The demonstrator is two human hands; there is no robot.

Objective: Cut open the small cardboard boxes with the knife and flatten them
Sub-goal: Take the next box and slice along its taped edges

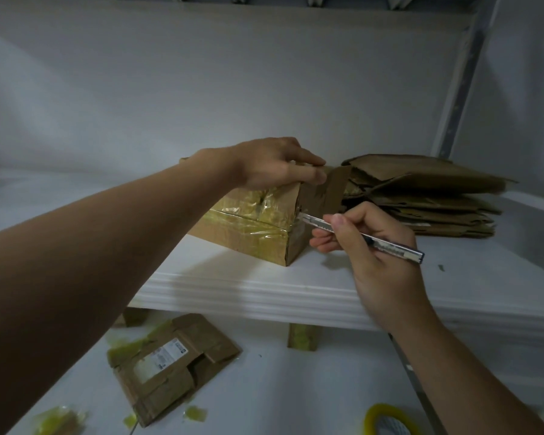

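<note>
Gripping the taped box (248, 229) by its top corner, the left hand (274, 164) is holding it on the white shelf (264, 293). The right hand (377, 255) is pinching the knife (388, 245), its blade tip touching the box's end, beside a stack of flattened boxes (427, 196).

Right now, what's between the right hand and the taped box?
Head view: only the front of the knife, gripped by the right hand, tip at the box.
</note>
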